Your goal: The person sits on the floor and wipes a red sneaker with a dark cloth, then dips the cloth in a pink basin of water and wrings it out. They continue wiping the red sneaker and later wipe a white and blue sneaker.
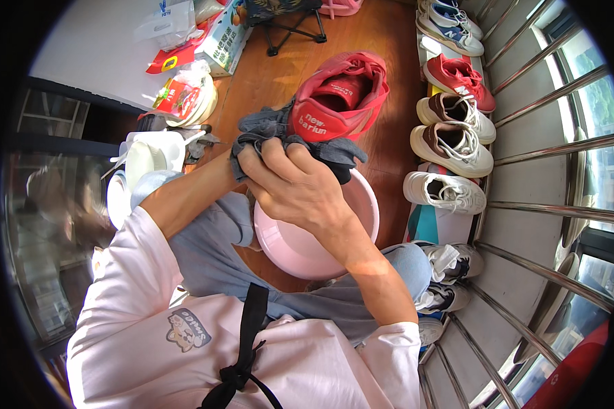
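Observation:
My right hand (294,184) is closed around a bunched dark grey cloth (263,125). My left forearm (197,186) reaches in from the left; its hand is hidden behind the cloth and my right hand. Just beyond the cloth is a red sneaker (317,120), heel towards me, with white lettering on its heel and red laces. The cloth covers its lower heel edge, and I cannot tell whether the shoe is held or supported. Below my hands, a pink plastic basin (281,250) stands between my knees, partly covered by my right arm.
Along the right, a row of sneakers (450,148) rests on boxes beside metal railings (557,212). A folding stool (294,25) stands ahead on the wooden floor (394,163). To the left are a printed carton (222,43), white plastic containers (148,153) and a glass-fronted cabinet (56,245).

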The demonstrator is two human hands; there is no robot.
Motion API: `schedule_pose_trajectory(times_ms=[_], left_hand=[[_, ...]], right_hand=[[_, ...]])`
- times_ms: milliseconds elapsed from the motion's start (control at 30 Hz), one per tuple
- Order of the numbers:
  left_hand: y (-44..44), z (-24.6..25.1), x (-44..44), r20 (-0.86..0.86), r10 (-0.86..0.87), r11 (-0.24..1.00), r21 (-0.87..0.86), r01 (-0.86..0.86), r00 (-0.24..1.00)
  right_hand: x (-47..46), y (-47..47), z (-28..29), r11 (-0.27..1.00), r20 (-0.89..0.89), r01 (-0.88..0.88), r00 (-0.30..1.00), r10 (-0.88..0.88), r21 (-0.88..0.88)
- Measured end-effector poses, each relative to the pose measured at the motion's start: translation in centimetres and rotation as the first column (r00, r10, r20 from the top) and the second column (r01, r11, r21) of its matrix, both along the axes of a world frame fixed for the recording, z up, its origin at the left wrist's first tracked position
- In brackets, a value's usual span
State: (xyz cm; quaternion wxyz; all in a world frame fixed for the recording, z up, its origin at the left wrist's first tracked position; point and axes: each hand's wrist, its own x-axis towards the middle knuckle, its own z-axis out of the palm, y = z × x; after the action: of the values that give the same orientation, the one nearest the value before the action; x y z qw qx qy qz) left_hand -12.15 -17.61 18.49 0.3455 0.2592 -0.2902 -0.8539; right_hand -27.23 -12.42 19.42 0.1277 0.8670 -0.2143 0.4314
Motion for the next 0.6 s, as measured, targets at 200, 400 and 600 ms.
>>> schedule_pose_trajectory(times_ms=[200,400,600], left_hand=[[0.5,2.7,0.7,-0.022,-0.094,0.995,0.036,0.095,0.995],[0.4,4.0,0.9,-0.002,-0.136,0.990,0.038,0.136,0.991],[0.2,4.4,0.7,-0.013,-0.167,0.985,0.047,0.167,0.986]], right_hand=[[-0.8,-1.0,-0.2,0.987,0.295,-0.088,0.947,0.124,-0.133],[-6.3,-4.2,0.2,0.999,0.401,-0.011,0.916,0.029,-0.046],[-11.3,-7.4,0.5,0.878,0.538,0.326,0.698,-0.473,0.349]])
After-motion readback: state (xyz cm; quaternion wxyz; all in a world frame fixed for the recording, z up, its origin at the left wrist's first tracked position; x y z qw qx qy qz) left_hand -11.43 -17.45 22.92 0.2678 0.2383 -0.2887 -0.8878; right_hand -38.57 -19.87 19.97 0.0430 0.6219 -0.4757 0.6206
